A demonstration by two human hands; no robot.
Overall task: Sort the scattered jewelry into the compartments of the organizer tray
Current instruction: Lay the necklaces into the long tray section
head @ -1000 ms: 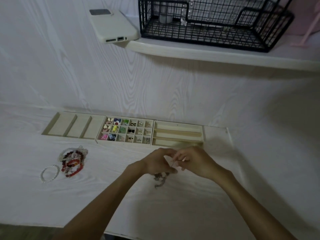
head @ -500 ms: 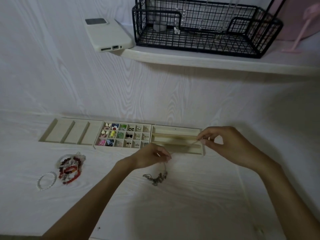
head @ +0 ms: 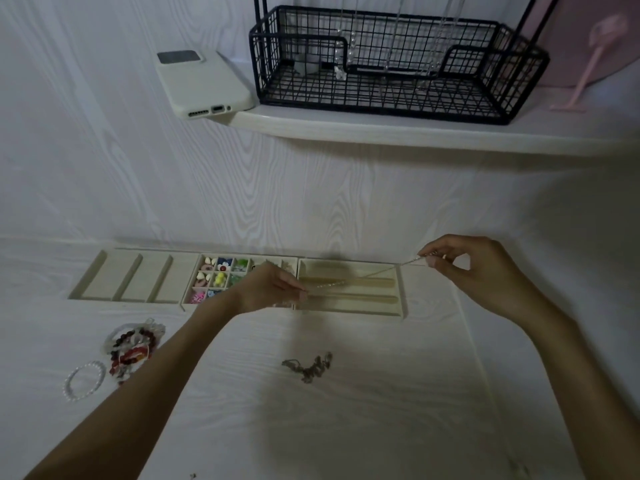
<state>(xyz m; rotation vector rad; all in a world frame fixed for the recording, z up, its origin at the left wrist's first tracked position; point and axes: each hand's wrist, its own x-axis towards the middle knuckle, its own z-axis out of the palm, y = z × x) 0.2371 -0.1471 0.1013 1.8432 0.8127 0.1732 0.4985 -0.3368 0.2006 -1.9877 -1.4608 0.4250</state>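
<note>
A cream organizer tray [head: 403,308] lies along the wall, with long slots at left, a grid of small bead-filled cells in the middle and horizontal slots at right. My left hand [head: 268,289] and my right hand [head: 467,261] each pinch one end of a thin silver chain [head: 363,274], stretched taut above the right-hand slots. A dark tangled chain [head: 308,367] lies on the table in front of the tray. A heap of red and dark beaded bracelets [head: 133,349] and a white pearl bracelet [head: 84,380] lie at the left.
A shelf [head: 381,133] juts out above the tray. On it stand a black wire basket [head: 398,64], a phone in a white case [head: 204,83] overhanging the edge, and a pink object [head: 588,46] at the far right.
My hands have drawn apart, pulling the silver chain straight, and lifted it from near the dark tangle to above the tray's right slots. The dark chain stays on the table.
</note>
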